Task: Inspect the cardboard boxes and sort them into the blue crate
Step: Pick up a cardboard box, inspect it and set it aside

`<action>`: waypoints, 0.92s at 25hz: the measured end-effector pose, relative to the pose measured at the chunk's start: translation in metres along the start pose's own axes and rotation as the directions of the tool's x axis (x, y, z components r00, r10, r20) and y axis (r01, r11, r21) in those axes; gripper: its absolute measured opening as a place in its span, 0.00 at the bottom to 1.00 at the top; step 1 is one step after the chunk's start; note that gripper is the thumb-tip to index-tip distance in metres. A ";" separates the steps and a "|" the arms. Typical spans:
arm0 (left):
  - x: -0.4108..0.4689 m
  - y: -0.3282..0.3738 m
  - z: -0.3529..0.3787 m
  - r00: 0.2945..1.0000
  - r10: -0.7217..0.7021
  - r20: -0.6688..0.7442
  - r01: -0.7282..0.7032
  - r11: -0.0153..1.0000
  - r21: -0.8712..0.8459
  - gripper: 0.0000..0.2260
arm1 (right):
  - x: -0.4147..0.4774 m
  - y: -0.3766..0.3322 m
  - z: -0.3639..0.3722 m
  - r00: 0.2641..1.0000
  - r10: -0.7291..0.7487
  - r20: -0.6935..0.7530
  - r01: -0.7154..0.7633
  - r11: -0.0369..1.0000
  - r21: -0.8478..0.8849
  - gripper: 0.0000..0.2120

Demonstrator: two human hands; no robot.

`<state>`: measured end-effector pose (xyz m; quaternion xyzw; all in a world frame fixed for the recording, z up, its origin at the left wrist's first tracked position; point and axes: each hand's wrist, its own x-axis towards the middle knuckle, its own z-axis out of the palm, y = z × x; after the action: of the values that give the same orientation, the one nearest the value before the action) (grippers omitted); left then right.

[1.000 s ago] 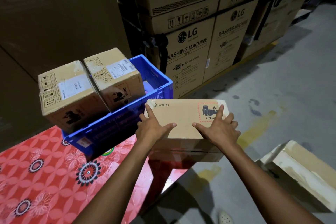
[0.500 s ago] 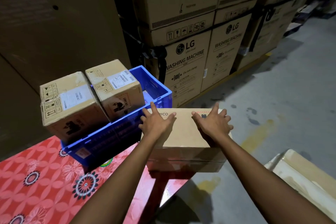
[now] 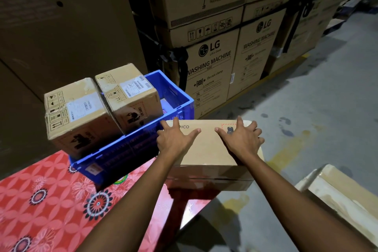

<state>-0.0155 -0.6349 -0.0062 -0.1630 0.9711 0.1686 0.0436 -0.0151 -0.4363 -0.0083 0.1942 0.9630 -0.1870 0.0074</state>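
Head view: beside the blue crate (image 3: 131, 149), a PICO box (image 3: 208, 149) is being pressed by the left hand (image 3: 173, 139) and right hand (image 3: 241, 139), fingers splayed. It is likely stiff and bulky, so gripping at its ends is being advised.

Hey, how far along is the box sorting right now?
Done: a near box and a far box sit in the crate, rising above its rim. In hand: the left hand and right hand lie flat on the PICO box beside the crate. Left: that box is not yet in; a floor box at lower right may follow.
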 end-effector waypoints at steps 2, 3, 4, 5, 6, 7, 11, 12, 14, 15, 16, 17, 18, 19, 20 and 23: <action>-0.004 -0.004 0.003 0.999 0.019 -0.042 -0.019 1.000 0.000 0.43 | -0.005 0.005 -0.001 1.000 -0.012 -0.021 0.013 0.999 0.045 0.44; -0.006 -0.006 0.003 0.998 0.028 -0.050 -0.028 0.999 -0.015 0.42 | -0.008 0.007 -0.002 0.999 -0.015 -0.039 0.018 0.997 0.077 0.42; -0.011 -0.007 0.002 0.997 0.035 -0.062 -0.038 0.999 -0.038 0.42 | -0.013 0.010 -0.003 0.998 -0.019 -0.059 0.025 0.994 0.108 0.40; -0.016 -0.009 0.001 0.996 0.043 -0.083 -0.048 0.997 -0.063 0.40 | -0.018 0.013 -0.004 0.997 -0.024 -0.080 0.035 0.990 0.135 0.38; -0.024 -0.011 0.001 0.993 0.044 -0.110 -0.054 0.995 -0.089 0.39 | -0.026 0.016 -0.005 0.994 -0.028 -0.104 0.044 0.987 0.154 0.37; -0.033 -0.014 0.000 0.989 0.042 -0.139 -0.058 0.992 -0.113 0.38 | -0.035 0.019 -0.005 0.991 -0.029 -0.133 0.051 0.985 0.166 0.36; -0.076 -0.027 0.003 0.974 0.014 -0.228 -0.058 0.981 -0.187 0.32 | -0.076 0.034 -0.004 0.971 -0.002 -0.237 0.062 0.968 0.243 0.30; -0.082 -0.031 0.004 0.972 0.005 -0.236 -0.060 0.972 -0.226 0.30 | -0.084 0.037 -0.004 0.969 0.013 -0.247 0.060 0.957 0.284 0.29; -0.088 -0.037 0.006 0.967 0.019 -0.255 -0.106 0.937 -0.332 0.28 | -0.093 0.042 -0.006 0.960 0.038 -0.278 0.074 0.922 0.381 0.24; -0.090 -0.039 0.007 0.959 0.038 -0.281 -0.149 0.910 -0.388 0.28 | -0.095 0.044 -0.008 0.951 0.040 -0.307 0.101 0.898 0.429 0.22; -0.090 -0.040 0.008 0.949 0.047 -0.311 -0.189 0.876 -0.444 0.27 | -0.095 0.046 -0.011 0.940 0.037 -0.340 0.136 0.873 0.469 0.20; -0.091 -0.041 0.009 0.941 0.042 -0.335 -0.217 0.837 -0.502 0.27 | -0.094 0.048 -0.012 0.930 0.036 -0.365 0.166 0.846 0.506 0.18; -0.092 -0.041 0.011 0.938 0.026 -0.345 -0.226 0.801 -0.554 0.24 | -0.093 0.051 -0.012 0.927 0.039 -0.374 0.184 0.819 0.543 0.16; -0.094 -0.041 0.016 0.939 0.006 -0.345 -0.223 0.774 -0.593 0.21 | -0.093 0.054 -0.010 0.929 0.045 -0.368 0.191 0.794 0.577 0.15; -0.097 -0.043 0.022 0.941 -0.010 -0.338 -0.213 0.759 -0.615 0.18 | -0.093 0.059 -0.005 0.935 0.053 -0.351 0.183 0.776 0.603 0.14; -0.108 -0.056 0.050 0.949 -0.013 -0.314 -0.198 0.753 -0.628 0.15 | -0.107 0.078 0.020 0.961 0.106 -0.256 0.080 0.780 0.621 0.13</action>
<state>0.1066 -0.6352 -0.0562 -0.1426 0.8534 0.4711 -0.1718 0.1118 -0.4159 -0.0453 0.2165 0.8360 -0.4666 -0.1909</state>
